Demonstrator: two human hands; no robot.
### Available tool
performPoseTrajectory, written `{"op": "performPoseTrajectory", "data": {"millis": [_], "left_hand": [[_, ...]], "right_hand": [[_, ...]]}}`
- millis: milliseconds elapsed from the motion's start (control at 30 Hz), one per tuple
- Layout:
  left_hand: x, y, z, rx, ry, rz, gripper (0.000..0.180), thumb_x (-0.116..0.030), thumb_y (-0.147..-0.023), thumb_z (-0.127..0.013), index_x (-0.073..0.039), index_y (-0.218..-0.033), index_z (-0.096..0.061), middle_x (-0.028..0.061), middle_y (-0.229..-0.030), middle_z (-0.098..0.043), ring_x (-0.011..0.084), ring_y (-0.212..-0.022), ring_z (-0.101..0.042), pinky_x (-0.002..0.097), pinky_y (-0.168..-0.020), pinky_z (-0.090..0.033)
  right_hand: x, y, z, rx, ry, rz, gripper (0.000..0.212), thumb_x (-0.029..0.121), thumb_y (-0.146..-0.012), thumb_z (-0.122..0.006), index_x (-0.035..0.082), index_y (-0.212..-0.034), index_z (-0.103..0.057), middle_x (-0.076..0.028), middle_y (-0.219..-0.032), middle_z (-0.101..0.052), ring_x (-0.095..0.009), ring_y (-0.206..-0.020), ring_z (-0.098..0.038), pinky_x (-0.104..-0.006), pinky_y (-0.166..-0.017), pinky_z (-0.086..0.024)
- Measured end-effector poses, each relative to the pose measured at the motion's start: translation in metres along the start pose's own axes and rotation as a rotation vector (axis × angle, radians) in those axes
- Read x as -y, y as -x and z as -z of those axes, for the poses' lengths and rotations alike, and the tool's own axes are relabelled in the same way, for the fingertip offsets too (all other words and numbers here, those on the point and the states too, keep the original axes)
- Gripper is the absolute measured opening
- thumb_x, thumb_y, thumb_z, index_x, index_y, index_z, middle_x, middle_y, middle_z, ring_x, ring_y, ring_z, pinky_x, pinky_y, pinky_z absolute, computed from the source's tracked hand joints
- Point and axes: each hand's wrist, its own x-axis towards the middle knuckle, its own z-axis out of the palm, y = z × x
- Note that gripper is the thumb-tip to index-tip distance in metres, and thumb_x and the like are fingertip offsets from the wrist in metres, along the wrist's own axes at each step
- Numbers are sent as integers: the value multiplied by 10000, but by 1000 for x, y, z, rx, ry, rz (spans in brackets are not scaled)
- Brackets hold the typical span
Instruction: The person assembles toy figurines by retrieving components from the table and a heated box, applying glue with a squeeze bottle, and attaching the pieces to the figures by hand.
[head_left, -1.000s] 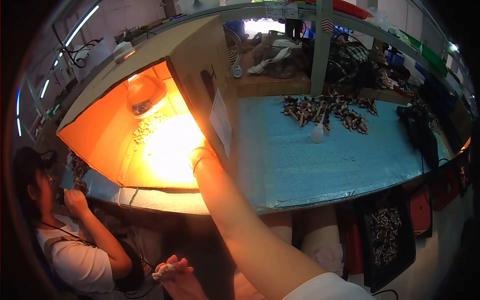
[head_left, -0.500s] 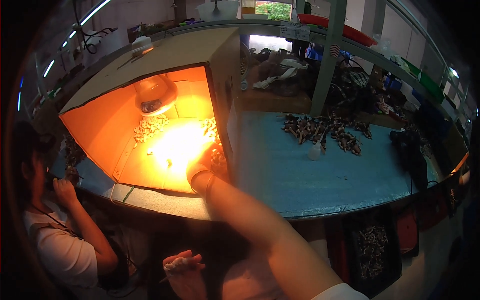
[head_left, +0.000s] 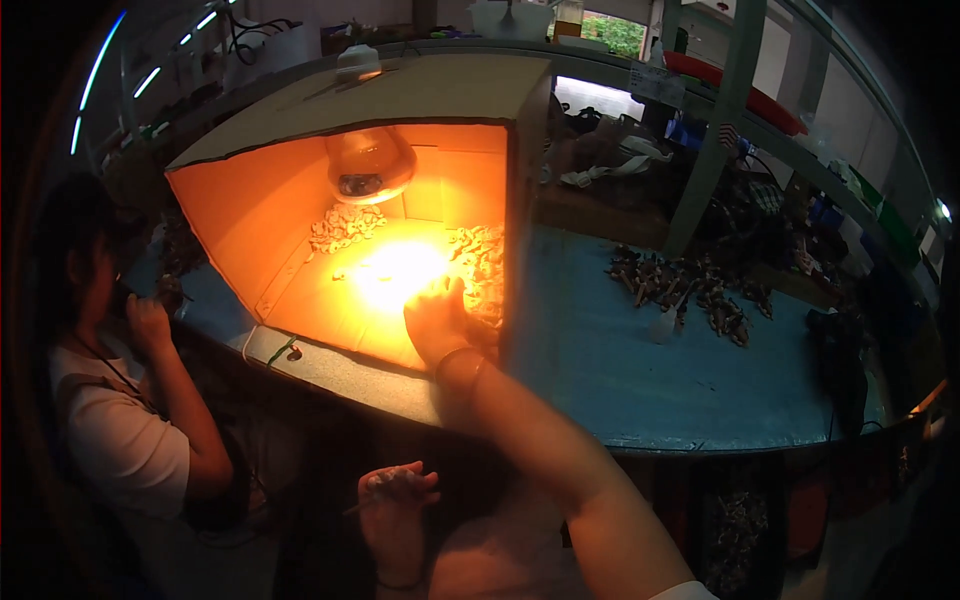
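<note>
Right hand (head_left: 437,318) inside lit cardboard box (head_left: 440,92), fingers' grip unclear in glare, left hand (head_left: 392,500) loosely curled, holding nothing visible

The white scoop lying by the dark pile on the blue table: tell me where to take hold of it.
Take the white scoop by its thin upper handle, coming from the front table edge. The wide end rests on the blue table, and the dark pile crowds it on both sides behind, so the fingers stay clear that way.
</note>
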Motion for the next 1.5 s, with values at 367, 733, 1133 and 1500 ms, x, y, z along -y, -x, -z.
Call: {"op": "performPoseTrajectory", "data": {"millis": [367, 733, 1133, 1500], "left_hand": [[0, 1, 0, 79, -88, 82, 378, -255, -865, -520, -37, -1149, -400, 262, -1136, -499, 343, -989, -570, 400, -786, -510], [-8, -10, -21, 24, -211, 143, 362, -277, -861, -517, -49, -1128, -428, 184, -1084, -553, 312, -913, -591, 346, -693, -489], [60, -6, -109, 418, 102, 489, 315, -105, -900, -467, -16, -1196, -405, 161, -1173, -479, 208, -1053, -506, 343, -907, -412], [97, 8, -156, 481, 17, 597, 327, -40, -848, -433, -18, -1173, -401, 148, -1045, -552, 197, -878, -572, 271, -723, -455]], "right_hand": [[6, 14, 17, -207, -466, 168, 78, 123, -789, -500, 79, -786, -564, -86, -662, -559, -229, -616, -559, -358, -554, -412], [-61, 127, 110, 262, -1515, 131, 178, 120, -810, -616, 27, -955, -572, -131, -797, -624, -199, -715, -628, -296, -590, -482], [-175, 211, 121, 43, -1731, -403, 109, 23, -834, -547, -13, -929, -586, -101, -857, -621, -159, -782, -596, -269, -678, -472], [-228, 232, 122, -234, -1362, -173, 189, -63, -744, -601, 0, -922, -593, -127, -872, -625, -221, -800, -620, -289, -692, -496]]}}
